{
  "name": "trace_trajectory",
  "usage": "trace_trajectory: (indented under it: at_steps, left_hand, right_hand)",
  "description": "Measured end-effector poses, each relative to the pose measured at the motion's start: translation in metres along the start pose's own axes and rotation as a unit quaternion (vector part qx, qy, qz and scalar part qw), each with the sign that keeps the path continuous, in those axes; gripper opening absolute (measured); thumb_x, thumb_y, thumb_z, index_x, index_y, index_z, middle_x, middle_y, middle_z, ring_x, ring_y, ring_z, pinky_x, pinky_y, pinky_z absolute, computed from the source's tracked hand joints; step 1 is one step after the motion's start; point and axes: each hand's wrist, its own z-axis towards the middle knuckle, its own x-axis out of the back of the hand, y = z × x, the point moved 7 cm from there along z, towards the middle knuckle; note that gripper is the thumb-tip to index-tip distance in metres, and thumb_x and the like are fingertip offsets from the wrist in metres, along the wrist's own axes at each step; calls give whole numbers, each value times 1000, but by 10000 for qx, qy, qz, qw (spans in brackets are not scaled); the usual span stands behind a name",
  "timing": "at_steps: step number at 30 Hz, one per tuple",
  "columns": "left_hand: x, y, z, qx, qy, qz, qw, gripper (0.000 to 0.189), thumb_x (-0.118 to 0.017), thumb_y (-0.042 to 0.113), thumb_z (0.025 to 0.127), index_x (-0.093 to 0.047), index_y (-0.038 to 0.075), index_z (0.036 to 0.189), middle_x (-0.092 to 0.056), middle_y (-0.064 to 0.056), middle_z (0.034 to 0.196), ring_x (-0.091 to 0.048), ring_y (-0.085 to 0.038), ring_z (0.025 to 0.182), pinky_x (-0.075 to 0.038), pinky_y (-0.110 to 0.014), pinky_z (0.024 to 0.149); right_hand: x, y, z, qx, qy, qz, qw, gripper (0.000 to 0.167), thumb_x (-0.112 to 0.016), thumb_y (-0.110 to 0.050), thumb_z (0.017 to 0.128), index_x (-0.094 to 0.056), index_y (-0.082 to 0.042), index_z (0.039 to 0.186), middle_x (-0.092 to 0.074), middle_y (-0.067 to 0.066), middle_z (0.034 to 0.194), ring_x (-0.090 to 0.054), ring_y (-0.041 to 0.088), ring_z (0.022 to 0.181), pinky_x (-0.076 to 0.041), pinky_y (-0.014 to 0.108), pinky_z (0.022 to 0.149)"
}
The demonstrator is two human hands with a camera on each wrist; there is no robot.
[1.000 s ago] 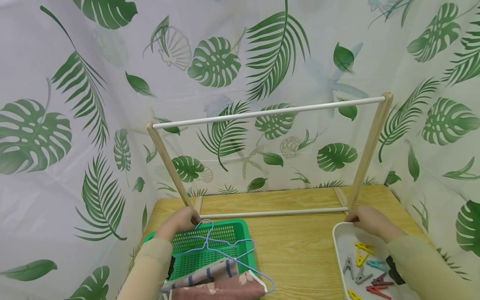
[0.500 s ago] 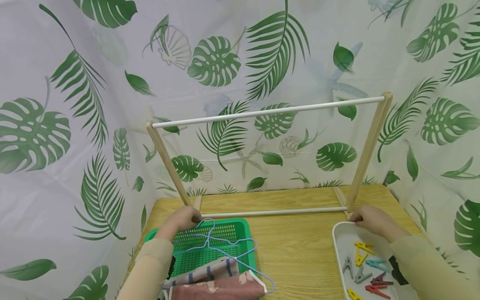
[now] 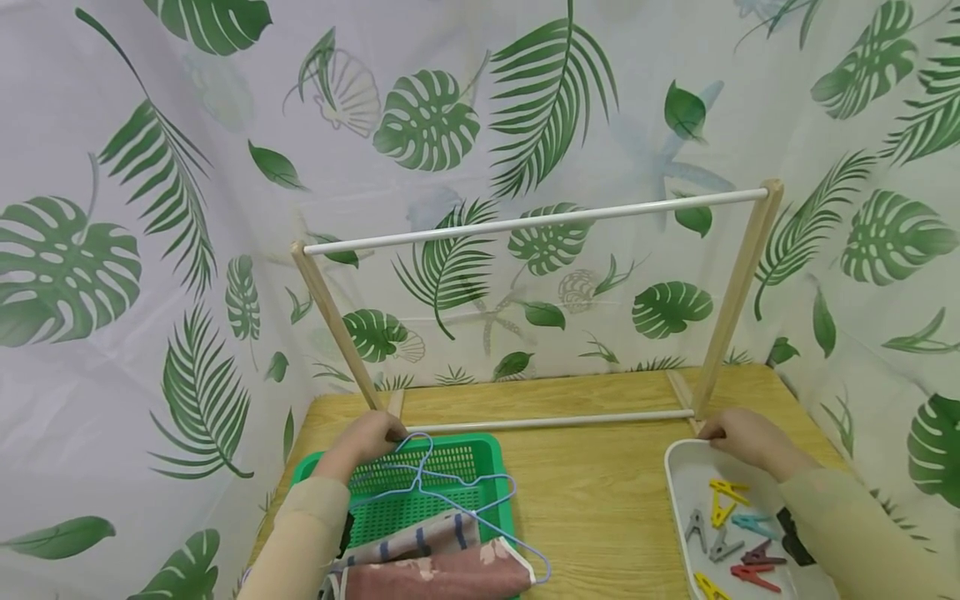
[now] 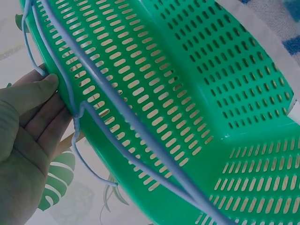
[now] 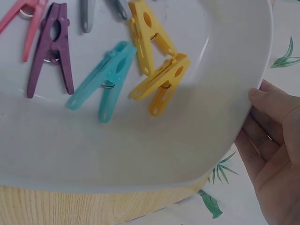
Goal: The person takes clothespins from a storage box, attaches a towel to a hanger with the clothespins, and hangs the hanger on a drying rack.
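My left hand (image 3: pixel 367 437) is at the far left rim of a green plastic basket (image 3: pixel 491 454), gripping it with the thumb on the rim and the fingers outside in the left wrist view. Blue wire hangers (image 4: pixel 101 77) lie across the basket, over a blue-striped cloth (image 3: pixel 420 542) and a dusty-pink cloth (image 3: pixel 442 577). At the right, my right hand (image 3: pixel 750 437) holds the far rim of a white tray (image 3: pixel 675 492), thumb on the edge and fingers beneath it. Yellow, turquoise (image 5: pixel 105 79), purple (image 5: pixel 51 49), red and grey clothespins lie in the tray.
A rack with wooden uprights (image 3: pixel 738 292) and a white top rail (image 3: pixel 540 220) stands behind the basket and tray. Its lower white bar (image 3: pixel 547 422) runs close over the wooden table (image 3: pixel 592 500). Leaf-printed curtains (image 3: pixel 225 150) enclose the back and sides.
The green basket, with the hangers and my left hand, has shifted very slightly right. My right hand has moved slightly right along the tray's rim. Otherwise the scene looks the same.
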Motion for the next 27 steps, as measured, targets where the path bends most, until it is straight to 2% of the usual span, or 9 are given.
trace_trajectory:
  at_steps: [8, 15, 27]
  left_hand:
    - [-1, 3, 1, 39, -56, -72, 10000, 15, -78, -5, 92, -84, 3, 102, -82, -6, 95, -77, -24, 94, -65, -44, 90]
    - [0, 6, 3, 94, -80, -21, 9999, 14, -77, -5, 92, -83, 2, 102, -81, -6, 95, -75, -23, 94, -64, -46, 92]
    - [-1, 4, 4, 72, -224, -5, 9997, 13, -75, -4, 94, -82, 1, 105, -80, -8, 97, -75, -25, 97, -64, -45, 92]
  right_hand:
    - [0, 1, 1, -102, -40, -30, 9999, 14, -71, 4, 93, -82, -1, 100, -80, 15, 96, -73, 27, 87, -62, 48, 76]
    - [1, -1, 0, -31, -19, -81, 10000, 13, -71, 5, 93, -82, -1, 99, -80, 14, 95, -73, 28, 86, -63, 50, 77]
    - [1, 0, -1, -109, -50, -131, 9998, 12, -70, 3, 93, -79, 4, 101, -78, 16, 96, -74, 33, 90, -63, 55, 81]
